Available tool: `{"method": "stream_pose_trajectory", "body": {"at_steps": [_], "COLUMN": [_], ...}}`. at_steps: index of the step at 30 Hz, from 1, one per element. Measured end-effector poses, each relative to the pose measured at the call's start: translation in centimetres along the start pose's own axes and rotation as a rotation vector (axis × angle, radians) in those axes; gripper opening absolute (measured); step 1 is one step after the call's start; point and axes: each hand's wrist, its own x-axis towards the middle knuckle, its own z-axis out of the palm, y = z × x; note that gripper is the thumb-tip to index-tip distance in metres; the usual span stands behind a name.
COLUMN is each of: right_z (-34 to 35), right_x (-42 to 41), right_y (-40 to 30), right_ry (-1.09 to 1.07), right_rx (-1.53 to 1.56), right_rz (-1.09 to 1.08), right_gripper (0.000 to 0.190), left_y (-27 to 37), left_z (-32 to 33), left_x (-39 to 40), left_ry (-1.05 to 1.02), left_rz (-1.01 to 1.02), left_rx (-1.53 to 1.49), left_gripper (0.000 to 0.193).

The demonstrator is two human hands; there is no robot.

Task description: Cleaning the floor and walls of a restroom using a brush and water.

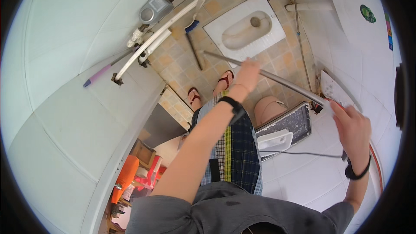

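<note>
Both hands grip a long metal pole (286,81) that slants across the view from the tiled floor up to the right. My left hand (248,73) is closed around its lower middle, slightly blurred. My right hand (352,126) holds the pole's upper end, where a bit of red shows. The pole's lower end lies near a dark bar (194,52) of a tool with blue bristles (192,26); whether the pole touches it, I cannot tell. Beyond my left hand, a white squat toilet (232,45) is set in the floor.
White pipes (172,21) and a meter (156,8) line the left wall. A brush with a purple handle (99,75) rests there. To the right hangs a hose (300,45). A pink bucket (268,109) and a speckled ledge (300,125) with a white basin (276,139) are close by my legs.
</note>
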Motion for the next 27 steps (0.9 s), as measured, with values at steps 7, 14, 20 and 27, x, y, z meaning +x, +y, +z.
{"method": "stream_pose_trajectory", "body": {"at_steps": [7,14,20,27], "right_z": [0.3,10.2,19.9,26.9], "right_x": [-9.0,-15.8,-16.6,-17.9], "right_y": [1.1,-2.7,-13.3,-19.6], "right_ry": [-0.115,-0.286,-0.415,-0.632], "right_rx": [0.027,0.635,0.938,1.023], "right_rz": [0.446,0.930,1.133,1.207], "right_gripper": [0.032,0.014,0.023,0.022], "left_y": [9.6,6.5,-9.8,-44.7], "left_z": [3.3,6.2,-2.1,-7.5], "left_x": [4.8,2.1,5.5,18.1], "left_ry": [-0.206,-0.234,-0.132,0.432], "left_rz": [0.252,0.509,-0.354,-0.646], "left_rx": [-0.064,-0.112,-0.174,-0.063], "left_gripper": [0.018,0.025,0.021,0.029]}}
